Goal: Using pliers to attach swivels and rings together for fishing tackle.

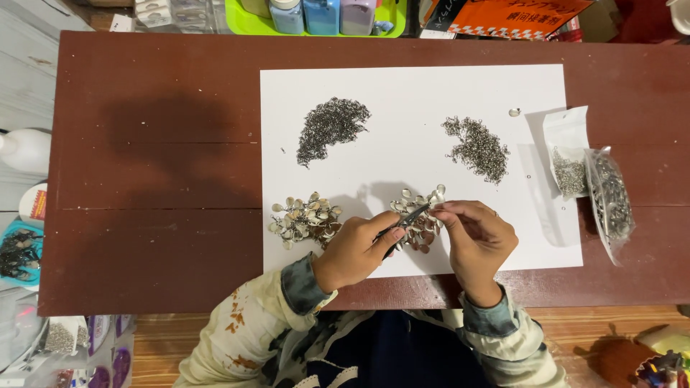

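Observation:
A white sheet [402,93] lies on the dark brown table [144,144]. My left hand [352,251] grips small dark pliers [404,223] whose tip points up and right. My right hand [478,241] pinches something tiny at the plier tip, too small to make out. Both hands hover over a cluster of silvery leaf-shaped pieces [424,215]. A second such cluster [305,215] lies just left of my left hand. Two heaps of small metal rings rest further up the sheet, a darker one [330,126] and a lighter one [478,147].
Two clear plastic bags of rings [600,187] lie at the sheet's right edge. Coloured jars stand in a green tray [316,14] at the table's far edge, beside an orange package [514,16]. A white bottle [25,149] and more supplies sit off the left side.

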